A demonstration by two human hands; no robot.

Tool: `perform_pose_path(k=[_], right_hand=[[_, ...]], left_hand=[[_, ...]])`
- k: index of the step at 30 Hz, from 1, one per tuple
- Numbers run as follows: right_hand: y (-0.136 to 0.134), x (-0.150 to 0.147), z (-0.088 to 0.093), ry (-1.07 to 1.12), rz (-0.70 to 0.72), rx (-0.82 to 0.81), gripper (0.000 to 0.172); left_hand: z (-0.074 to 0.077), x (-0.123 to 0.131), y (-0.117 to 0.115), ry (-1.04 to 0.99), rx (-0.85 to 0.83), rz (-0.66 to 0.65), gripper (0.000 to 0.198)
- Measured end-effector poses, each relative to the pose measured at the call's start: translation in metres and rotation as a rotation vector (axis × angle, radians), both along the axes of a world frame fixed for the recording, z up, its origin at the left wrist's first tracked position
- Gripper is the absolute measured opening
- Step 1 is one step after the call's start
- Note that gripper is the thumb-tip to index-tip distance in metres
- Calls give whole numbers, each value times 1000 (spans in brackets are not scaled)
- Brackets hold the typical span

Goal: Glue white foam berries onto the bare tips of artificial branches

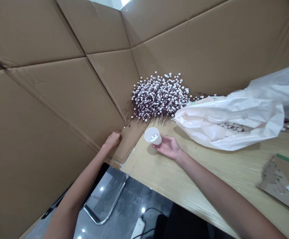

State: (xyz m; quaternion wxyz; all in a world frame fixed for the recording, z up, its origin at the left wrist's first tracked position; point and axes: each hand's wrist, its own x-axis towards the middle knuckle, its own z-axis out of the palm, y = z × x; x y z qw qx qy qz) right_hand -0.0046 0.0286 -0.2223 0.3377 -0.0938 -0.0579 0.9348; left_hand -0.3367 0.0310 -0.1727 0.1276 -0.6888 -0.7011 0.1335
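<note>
My right hand (pixel 168 146) is wrapped round a small white plastic cup (pixel 156 139), tilted so its mouth faces me. A few white balls (pixel 153 137) lie at the bottom of the cup. On the left, my left hand (pixel 113 139) is closed, low against the cardboard wall; what its fingers hold, if anything, is hidden. Just beyond that hand a few tiny white balls (pixel 124 127) lie by the foot of the wall. A thick bunch of dark stems with white berries (pixel 160 96) rests in the corner behind the cup.
Cardboard walls (pixel 209 53) enclose the pale wooden table (pixel 154 176) at the left and back. A white plastic bag (pixel 204 122) with white balls inside lies to the right. Nearer is a torn cardboard piece (pixel 279 179). Below the table edge are a metal chair leg (pixel 114 202) and a white power strip (pixel 138 229).
</note>
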Motion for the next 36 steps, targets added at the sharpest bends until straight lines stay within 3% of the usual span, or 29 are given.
perform_pose_path(k=[15,29,36], right_hand=[[-2,2,1,-17,13,49,11],[1,0,-6,37,27,39,8],[2,0,-8,4,15,45,9]], left_hand=[[3,8,-36,-95,134,115,32],[5,11,-45,-84,122,247,33],[7,9,-48,-94,85,192,32]])
